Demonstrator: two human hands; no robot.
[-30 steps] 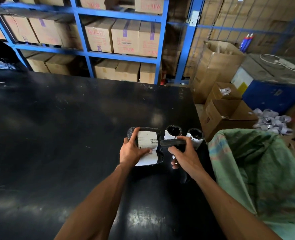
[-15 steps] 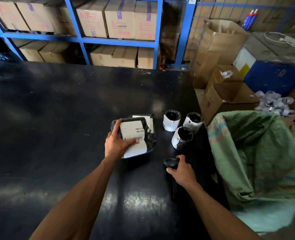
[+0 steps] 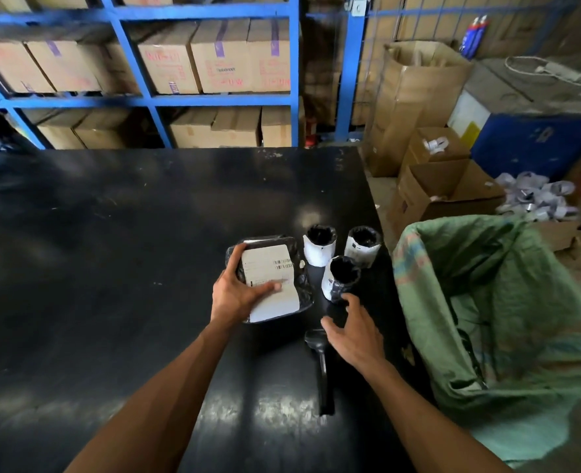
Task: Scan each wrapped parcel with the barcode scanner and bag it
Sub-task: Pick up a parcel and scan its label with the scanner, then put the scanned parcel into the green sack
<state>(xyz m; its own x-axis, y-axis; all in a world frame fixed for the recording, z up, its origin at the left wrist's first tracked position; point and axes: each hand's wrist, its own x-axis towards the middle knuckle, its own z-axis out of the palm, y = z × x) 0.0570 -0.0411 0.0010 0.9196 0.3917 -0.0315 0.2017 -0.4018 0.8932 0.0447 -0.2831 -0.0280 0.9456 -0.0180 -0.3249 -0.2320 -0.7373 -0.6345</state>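
head cam, fwd-down, close over table (image 3: 118, 233)

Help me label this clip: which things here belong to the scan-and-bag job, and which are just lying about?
Job:
flat parcel, gripped by left hand
three small wrapped parcels
barcode scanner, beside right hand
green sack

Lying about:
open cardboard boxes
shelved cartons
blue bin
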